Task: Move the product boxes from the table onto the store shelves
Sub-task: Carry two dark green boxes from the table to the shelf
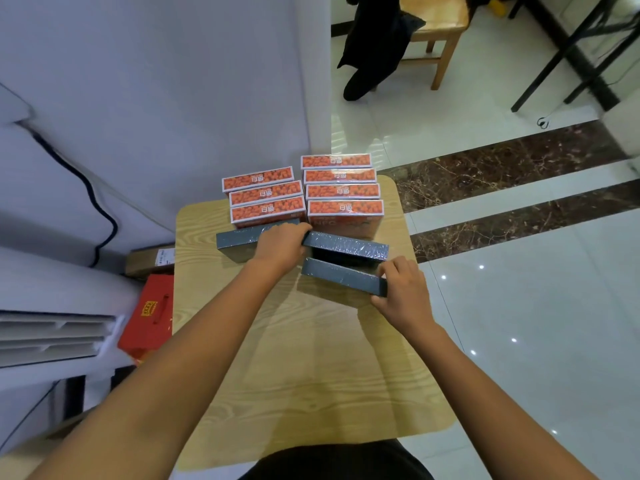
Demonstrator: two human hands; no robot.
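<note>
Three dark grey product boxes stand on edge on the light wooden table (311, 358). My left hand (280, 247) grips the left end of the middle grey box (349, 248). Closer to me, my right hand (401, 289) clasps the right end of the nearest grey box (339, 277). A third grey box (235, 242) stands to the left, partly hidden behind my left hand. At the table's far edge, several orange boxes stand in two rows: a left row (266, 195) and a right row (343, 188). No shelves are in view.
A white wall (156, 81) rises behind and left of the table. A red bag (149, 317) and a cardboard carton (149, 259) lie on the floor at the left. A wooden chair (436, 26) and a black table frame (571, 53) stand far right on glossy tiles.
</note>
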